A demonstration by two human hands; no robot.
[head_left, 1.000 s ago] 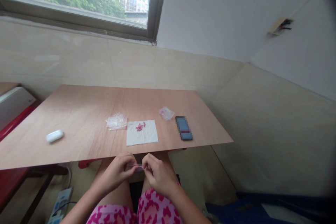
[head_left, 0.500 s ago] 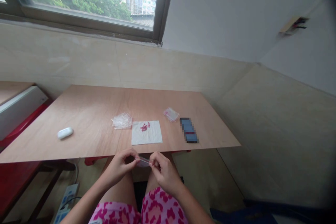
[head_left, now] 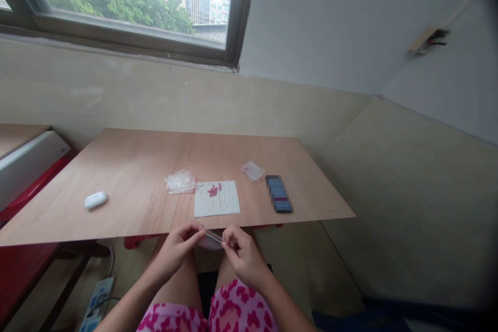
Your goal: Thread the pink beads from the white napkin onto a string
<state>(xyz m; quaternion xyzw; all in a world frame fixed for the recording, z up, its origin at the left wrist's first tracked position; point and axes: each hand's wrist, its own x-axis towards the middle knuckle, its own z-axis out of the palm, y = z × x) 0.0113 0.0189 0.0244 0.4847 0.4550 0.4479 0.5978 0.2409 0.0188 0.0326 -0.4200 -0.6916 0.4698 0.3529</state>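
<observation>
Over the lap (head_left: 237, 308), left hand (head_left: 176, 253) and right hand (head_left: 245, 260) pinch a clear plastic bag (head_left: 212, 240); contents unclear.

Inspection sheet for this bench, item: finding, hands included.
surface: plywood board, edge resting over a red frame.
job's things: small bag held up between the hands, below the board's near edge; napkin on the board with pink beads piled on it; clear bag left of the napkin; second clear bag beyond it to the right.
clutter: phone, blurred, right of the napkin; white case at the board's left.
grips: left hand and right hand pinch the small bag from either side.
cables: power strip on the floor, with black cable.
surroundings: window beyond the board; wall fitting with wires.
</observation>
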